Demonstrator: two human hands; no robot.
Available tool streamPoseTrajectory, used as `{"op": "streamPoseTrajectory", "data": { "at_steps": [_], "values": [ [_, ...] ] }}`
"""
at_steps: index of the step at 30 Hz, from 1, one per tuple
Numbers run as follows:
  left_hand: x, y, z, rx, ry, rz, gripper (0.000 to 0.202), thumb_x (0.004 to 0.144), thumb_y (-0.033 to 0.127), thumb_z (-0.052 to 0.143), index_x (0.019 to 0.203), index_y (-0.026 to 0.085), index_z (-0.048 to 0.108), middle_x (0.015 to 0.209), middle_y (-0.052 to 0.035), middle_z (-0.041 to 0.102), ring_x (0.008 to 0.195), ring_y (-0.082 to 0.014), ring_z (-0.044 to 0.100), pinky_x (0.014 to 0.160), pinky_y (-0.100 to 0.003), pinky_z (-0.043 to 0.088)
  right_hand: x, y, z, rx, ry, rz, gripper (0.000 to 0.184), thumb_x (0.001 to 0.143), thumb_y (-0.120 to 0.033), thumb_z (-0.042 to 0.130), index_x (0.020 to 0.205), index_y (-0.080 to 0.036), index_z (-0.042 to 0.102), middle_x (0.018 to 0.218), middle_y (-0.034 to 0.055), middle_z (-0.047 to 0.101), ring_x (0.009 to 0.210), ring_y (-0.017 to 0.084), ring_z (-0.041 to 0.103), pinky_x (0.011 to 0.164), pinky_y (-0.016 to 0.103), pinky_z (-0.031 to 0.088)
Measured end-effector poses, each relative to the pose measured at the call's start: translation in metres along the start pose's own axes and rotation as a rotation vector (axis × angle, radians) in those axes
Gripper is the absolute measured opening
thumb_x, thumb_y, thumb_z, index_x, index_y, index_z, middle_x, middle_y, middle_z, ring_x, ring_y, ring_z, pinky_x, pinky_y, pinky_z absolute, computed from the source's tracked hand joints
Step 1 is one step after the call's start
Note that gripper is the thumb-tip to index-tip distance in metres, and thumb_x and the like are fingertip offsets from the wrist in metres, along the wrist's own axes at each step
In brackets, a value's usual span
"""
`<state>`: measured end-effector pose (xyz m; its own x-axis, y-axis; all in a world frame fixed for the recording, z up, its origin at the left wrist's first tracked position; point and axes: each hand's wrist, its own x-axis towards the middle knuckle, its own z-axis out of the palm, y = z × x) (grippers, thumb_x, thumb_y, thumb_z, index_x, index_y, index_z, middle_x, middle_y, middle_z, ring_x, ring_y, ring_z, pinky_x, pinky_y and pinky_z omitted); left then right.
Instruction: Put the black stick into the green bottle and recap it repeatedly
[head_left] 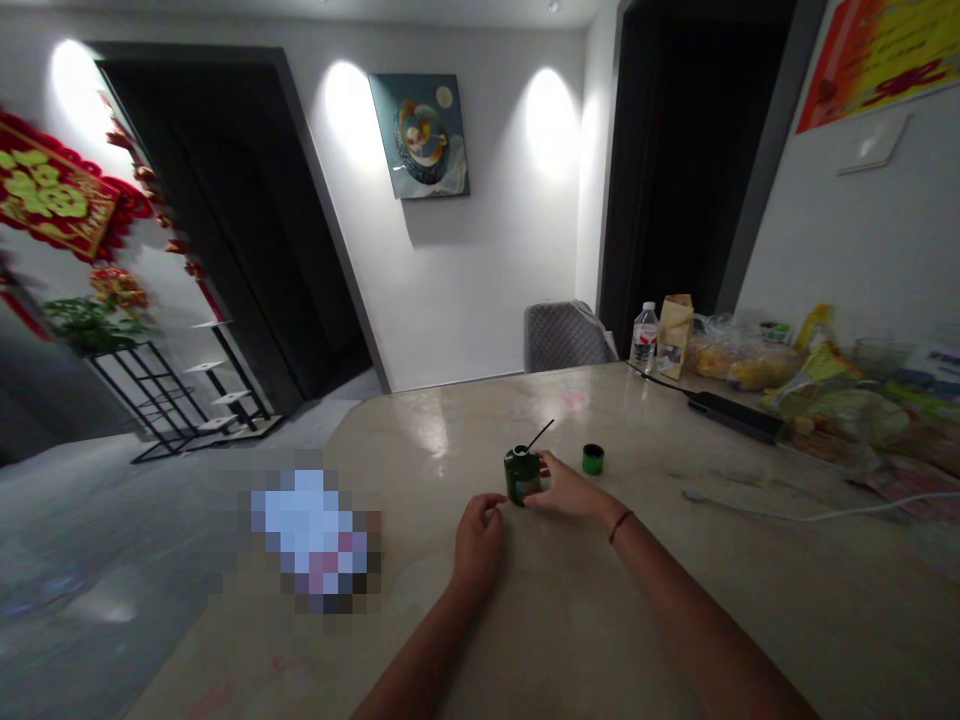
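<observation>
A small dark green bottle (517, 476) stands upright on the table. A thin black stick (541, 433) pokes out of its mouth and leans to the right. My right hand (561, 485) grips the bottle from the right side, thumb near its base and fingers behind. Resting on the table just left of the bottle is my left hand (478, 535). Its fingers are loosely bent, thumb apart, and the index fingertip reaches the bottle's lower edge; nothing shows in it. To the right, beyond my right hand, sits a green cap (593, 460) with its dark open side up.
The pale table (600, 620) carries a pixelated patch (315, 540) at left. On the right are a white cable (810, 517), a black oblong device (736, 416), a water bottle (644, 337), a carton (676, 335) and bagged food (742, 358). A grey chair (566, 337) stands behind.
</observation>
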<state>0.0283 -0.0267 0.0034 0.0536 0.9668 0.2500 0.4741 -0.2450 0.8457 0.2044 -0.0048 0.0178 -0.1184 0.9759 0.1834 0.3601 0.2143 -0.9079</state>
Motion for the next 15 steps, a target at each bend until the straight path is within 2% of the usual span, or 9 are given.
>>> {"op": "streamPoseTrajectory", "data": {
  "at_steps": [3, 6, 15],
  "values": [
    [0.002, -0.003, 0.000, -0.041, 0.040, -0.046, 0.025, 0.072, 0.017, 0.040, 0.090, 0.016, 0.058, 0.093, -0.0057, 0.063, 0.090, -0.0175, 0.057, 0.084, -0.033, 0.042, 0.003, 0.011, 0.013, 0.056, 0.037, -0.006, 0.063, 0.055, -0.023, 0.072, 0.110, -0.016, 0.044, 0.106, 0.0101, 0.060, 0.094, 0.021, 0.059, 0.085, 0.036, 0.044],
    [0.003, -0.005, 0.001, -0.067, 0.047, -0.039, 0.025, 0.072, 0.018, 0.041, 0.089, 0.016, 0.059, 0.094, -0.0059, 0.063, 0.091, -0.0181, 0.057, 0.086, -0.034, 0.042, 0.004, 0.017, 0.019, 0.013, 0.102, -0.022, 0.057, 0.052, -0.021, 0.073, 0.102, -0.017, 0.047, 0.103, 0.0089, 0.061, 0.094, 0.023, 0.059, 0.084, 0.036, 0.044],
    [0.002, -0.007, 0.002, -0.081, 0.047, -0.038, 0.023, 0.071, 0.019, 0.040, 0.086, 0.017, 0.058, 0.092, -0.0056, 0.063, 0.090, -0.0179, 0.057, 0.086, -0.034, 0.042, 0.011, 0.028, 0.021, -0.046, 0.148, -0.002, 0.050, 0.051, -0.024, 0.073, 0.096, -0.016, 0.052, 0.096, 0.0073, 0.064, 0.087, 0.022, 0.060, 0.077, 0.032, 0.045]
  ]
}}
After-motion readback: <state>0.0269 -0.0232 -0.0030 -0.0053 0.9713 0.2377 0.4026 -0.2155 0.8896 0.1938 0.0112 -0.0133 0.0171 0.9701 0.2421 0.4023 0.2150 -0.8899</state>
